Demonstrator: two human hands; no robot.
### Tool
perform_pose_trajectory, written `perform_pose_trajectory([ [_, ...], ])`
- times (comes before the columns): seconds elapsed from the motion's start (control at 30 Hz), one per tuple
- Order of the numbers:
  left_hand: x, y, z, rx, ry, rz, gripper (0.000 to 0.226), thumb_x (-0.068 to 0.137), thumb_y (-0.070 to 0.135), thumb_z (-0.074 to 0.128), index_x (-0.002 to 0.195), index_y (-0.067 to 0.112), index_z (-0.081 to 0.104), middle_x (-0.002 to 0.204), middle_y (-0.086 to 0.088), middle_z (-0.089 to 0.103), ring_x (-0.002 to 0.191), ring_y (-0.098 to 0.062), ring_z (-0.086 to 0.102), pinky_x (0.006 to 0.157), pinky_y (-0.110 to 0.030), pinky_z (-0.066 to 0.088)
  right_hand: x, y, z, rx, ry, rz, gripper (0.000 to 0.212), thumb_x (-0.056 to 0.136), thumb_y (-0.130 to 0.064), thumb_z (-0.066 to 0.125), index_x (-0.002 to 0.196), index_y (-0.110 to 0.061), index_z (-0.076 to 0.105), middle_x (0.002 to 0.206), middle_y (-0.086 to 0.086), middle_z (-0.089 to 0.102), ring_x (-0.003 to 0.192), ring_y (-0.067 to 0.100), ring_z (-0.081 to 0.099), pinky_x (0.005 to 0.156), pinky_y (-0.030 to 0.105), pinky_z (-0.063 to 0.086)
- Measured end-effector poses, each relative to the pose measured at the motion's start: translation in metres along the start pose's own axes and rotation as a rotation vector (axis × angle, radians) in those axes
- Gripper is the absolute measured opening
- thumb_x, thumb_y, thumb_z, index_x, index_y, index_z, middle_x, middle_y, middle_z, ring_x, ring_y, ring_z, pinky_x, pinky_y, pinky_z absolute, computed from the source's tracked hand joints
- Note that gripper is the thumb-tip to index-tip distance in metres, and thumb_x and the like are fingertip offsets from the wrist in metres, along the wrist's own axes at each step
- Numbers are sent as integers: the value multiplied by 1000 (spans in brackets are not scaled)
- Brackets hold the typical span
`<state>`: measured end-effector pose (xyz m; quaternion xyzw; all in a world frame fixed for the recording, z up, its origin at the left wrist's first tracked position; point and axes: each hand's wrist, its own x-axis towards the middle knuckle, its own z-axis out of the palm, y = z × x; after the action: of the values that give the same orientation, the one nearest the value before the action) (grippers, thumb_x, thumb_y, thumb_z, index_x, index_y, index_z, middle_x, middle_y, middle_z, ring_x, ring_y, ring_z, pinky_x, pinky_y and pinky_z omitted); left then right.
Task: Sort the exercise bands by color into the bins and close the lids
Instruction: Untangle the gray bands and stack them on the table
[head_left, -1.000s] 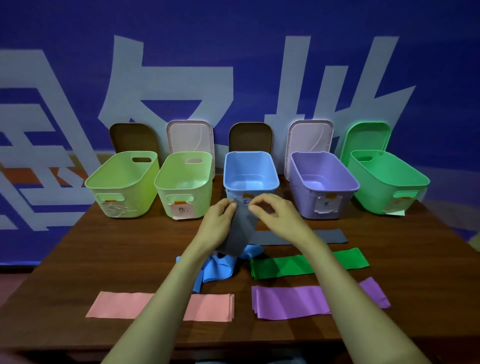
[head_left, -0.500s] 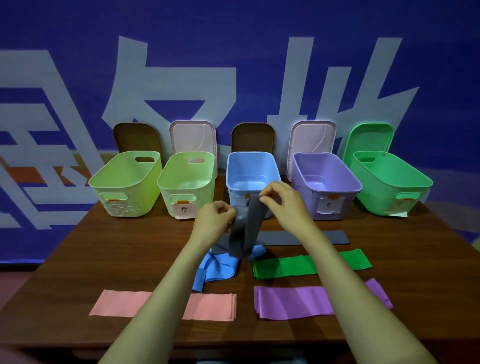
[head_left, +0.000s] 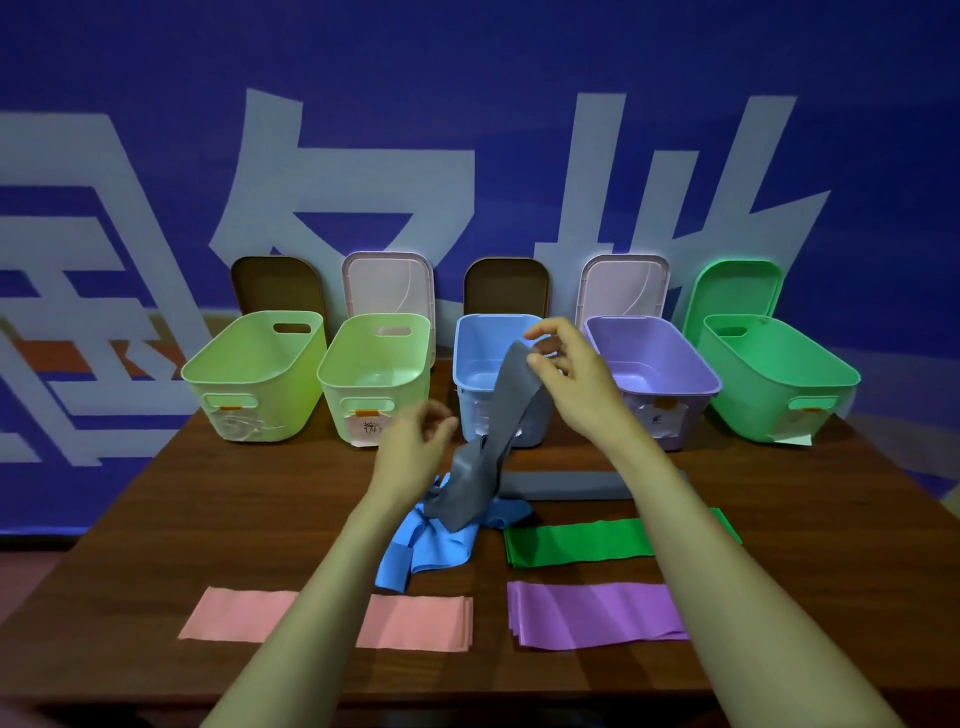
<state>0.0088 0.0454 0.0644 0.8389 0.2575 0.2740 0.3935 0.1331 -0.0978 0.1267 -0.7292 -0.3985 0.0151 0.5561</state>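
Observation:
My right hand (head_left: 566, 374) pinches one end of a grey band (head_left: 498, 441) and holds it up in front of the blue bin (head_left: 470, 358). The band's lower end droops onto a crumpled blue band (head_left: 426, 545). My left hand (head_left: 415, 447) hovers beside the grey band with fingers loosely apart, holding nothing. Another grey band (head_left: 566, 486) lies flat on the table behind a green band (head_left: 576, 543). A purple band (head_left: 592, 613) and a pink band (head_left: 415, 621) lie near the front edge.
Several open bins stand in a row: two light green ones (head_left: 249, 374) (head_left: 374, 379), the blue one, a purple bin (head_left: 654, 364), a green bin (head_left: 779, 379). Lids (head_left: 387, 283) lean against the blue wall behind them. The wooden table (head_left: 208, 519) carries everything.
My right hand has lifted the grey band's end higher, up to the blue bin's rim. My left hand has let go of the band and opened.

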Motion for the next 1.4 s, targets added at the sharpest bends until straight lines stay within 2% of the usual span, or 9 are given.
perform_pose_trajectory([
  [0.17,10,32,-3,-129,-59,231,39,90,20,61,128,16,54,119,5,58,104,-7,53,86,-22,44,3,-13,7,33,-103,-49,13,88,-10,61,98,-15,54,94,-4,64,88,0,60,81,23,48],
  [0.4,20,54,-10,-275,50,240,8,87,11,63,94,15,67,83,-1,69,70,-2,61,67,-20,51,0,-5,7,146,-83,-53,26,86,-7,63,100,-26,52,102,-6,60,96,5,58,82,15,48],
  [0.53,24,66,-15,-336,125,257,10,90,13,60,93,21,63,83,4,67,80,-13,66,71,-31,56,-8,23,27,165,-218,132,27,83,-4,67,102,-19,55,97,-7,62,93,6,59,84,14,45],
  [0.63,22,70,-17,-417,112,232,11,92,15,57,94,26,60,88,9,66,84,-8,64,73,-28,56,-15,45,40,212,-284,281,24,85,-15,66,108,-16,59,112,1,65,108,16,60,97,32,47],
  [0.73,21,64,-19,-480,164,176,14,93,14,56,92,27,57,88,9,64,82,-10,62,70,-27,54,-17,55,40,227,-264,326,18,88,-18,63,105,-12,60,105,6,67,100,18,63,93,38,49],
  [0.87,23,42,-23,-469,259,65,21,90,11,56,91,32,54,88,6,62,83,-17,60,75,-41,53,-15,55,20,33,-162,181,8,90,-21,60,84,-23,56,86,-1,64,81,9,56,77,27,43],
  [0.97,22,22,-17,-407,221,-8,11,86,13,59,87,23,57,86,-5,64,84,-29,62,78,-48,53,-15,59,-3,-177,-186,110,9,89,-30,61,88,-22,57,89,-6,63,82,7,55,73,17,40],
  [1.2,20,3,16,-327,115,-178,7,84,7,59,83,9,52,80,-9,60,80,-29,58,75,-42,49,-30,93,-34,-481,-230,267,57,60,-80,55,74,-25,58,74,-3,64,74,15,60,68,38,48],
  [1.4,30,-11,38,-410,86,-365,19,86,0,51,78,13,41,80,-13,54,71,-30,61,71,-44,55,-39,121,-64,-473,-406,395,26,72,-38,78,75,-17,62,73,2,59,69,13,51,60,29,36],
])
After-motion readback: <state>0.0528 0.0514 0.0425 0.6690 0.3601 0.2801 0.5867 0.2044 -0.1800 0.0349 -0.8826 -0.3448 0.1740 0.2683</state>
